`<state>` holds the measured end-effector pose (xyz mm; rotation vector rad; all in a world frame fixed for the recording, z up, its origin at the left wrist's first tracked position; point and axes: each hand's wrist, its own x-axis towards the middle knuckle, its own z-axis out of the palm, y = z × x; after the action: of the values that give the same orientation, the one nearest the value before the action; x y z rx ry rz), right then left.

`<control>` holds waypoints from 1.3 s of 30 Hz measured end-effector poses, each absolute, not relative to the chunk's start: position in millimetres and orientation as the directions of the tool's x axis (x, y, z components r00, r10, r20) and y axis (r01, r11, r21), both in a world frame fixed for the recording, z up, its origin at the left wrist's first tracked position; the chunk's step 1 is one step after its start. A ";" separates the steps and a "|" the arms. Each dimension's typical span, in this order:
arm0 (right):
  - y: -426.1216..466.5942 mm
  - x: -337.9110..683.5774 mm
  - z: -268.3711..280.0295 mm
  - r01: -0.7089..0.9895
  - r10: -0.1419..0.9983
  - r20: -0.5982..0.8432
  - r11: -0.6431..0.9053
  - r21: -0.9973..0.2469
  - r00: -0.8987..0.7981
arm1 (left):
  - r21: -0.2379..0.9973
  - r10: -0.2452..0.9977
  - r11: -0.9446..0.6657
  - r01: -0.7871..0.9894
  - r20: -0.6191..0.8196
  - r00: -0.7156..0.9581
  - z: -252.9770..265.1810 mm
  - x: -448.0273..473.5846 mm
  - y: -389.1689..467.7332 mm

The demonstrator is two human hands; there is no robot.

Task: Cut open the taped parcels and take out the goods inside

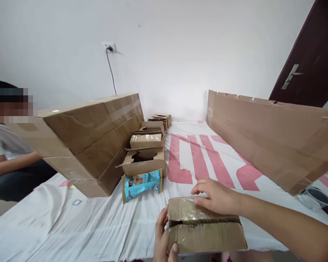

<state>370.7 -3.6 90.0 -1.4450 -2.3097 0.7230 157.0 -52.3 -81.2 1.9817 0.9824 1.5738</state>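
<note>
A small cardboard box (207, 238) lies at the front edge of the white cloth, its two top flaps almost meeting with a dark gap between them. Clear tape shines on the far flap. My left hand (164, 236) grips the box's left side, thumb on the near flap and fingers around the far left corner. Over the far flap rests my right hand (211, 196), fingers loosely stretched and apart, holding nothing. Left of the box's far side is a blue snack packet (143, 185), leaning against an open cardboard box (144, 168).
Behind the packet, several small boxes (146, 140) run in a row toward the wall. Stacked cartons (93, 131) form a barrier on the left, a tall cardboard panel (262, 134) on the right. A person (13, 156) sits beyond the cartons. A clear round container (317, 198) stands at right.
</note>
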 end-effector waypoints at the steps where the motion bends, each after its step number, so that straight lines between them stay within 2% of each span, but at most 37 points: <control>1: 0.2 362.6 88.3 0.749 0.889 -0.030 0.366 -0.553 -0.456 | 0.689 0.734 -0.672 0.273 0.669 0.118 -81.4 155.5 -51.8; 5: 5.1 342.5 81.5 0.786 0.895 -0.089 0.333 -0.521 -0.438 | 0.639 0.715 -0.691 0.339 0.675 0.185 -76.4 147.3 -49.8; 11: 3.0 341.7 70.3 0.764 0.902 0.080 0.403 -0.504 -0.423 | 0.647 0.746 -0.666 0.372 0.590 0.309 -51.2 136.8 -45.6; 15: 9.1 344.2 66.1 0.768 0.900 0.105 0.417 -0.486 -0.422 | 0.638 0.727 -0.680 0.362 0.524 0.444 -29.5 131.9 -38.5; 18: 13.4 343.1 62.8 0.804 0.881 0.123 0.467 -0.368 -0.456 | 0.614 0.699 -0.701 0.363 0.489 0.522 -21.3 131.1 -30.6; 20: 14.7 341.5 59.1 0.835 0.872 0.141 0.490 -0.252 -0.469 | 0.597 0.691 -0.711 0.372 0.493 0.529 -20.9 132.2 -25.9; 22: 15.9 340.7 55.8 0.855 0.874 0.144 0.485 -0.185 -0.465 | 0.580 0.688 -0.717 0.387 0.498 0.528 -22.6 133.7 -22.8; 24: 18.0 342.3 55.3 0.848 0.872 0.147 0.489 -0.205 -0.467 | 0.568 0.685 -0.722 0.395 0.508 0.522 -24.6 134.9 -21.3; 28: 25.0 356.8 66.4 0.803 0.869 0.134 0.491 -0.338 -0.476 | 0.579 0.691 -0.716 0.390 0.507 0.516 -28.2 136.1 -20.4; 30: 27.2 367.7 73.6 0.795 0.857 0.099 0.508 -0.333 -0.506 | 0.600 0.700 -0.705 0.378 0.500 0.510 -30.2 136.5 -19.9; 34: 25.3 384.8 78.2 0.754 0.764 0.069 0.644 -0.128 -0.641 | 0.652 0.719 -0.675 0.345 0.477 0.506 -33.7 137.9 -18.5; 37: 21.4 388.0 75.6 0.606 0.597 0.111 0.789 0.097 -0.795 | 0.666 0.720 -0.670 0.328 0.475 0.507 -34.5 138.8 -18.2; 39: 20.4 387.0 74.7 0.499 0.480 0.136 0.833 0.238 -0.867 | 0.672 0.721 -0.667 0.323 0.473 0.506 -34.2 139.0 -18.4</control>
<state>387.0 20.4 74.7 -0.7862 -2.9399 -0.4119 139.0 -18.4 -34.2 2.2439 0.8541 1.0419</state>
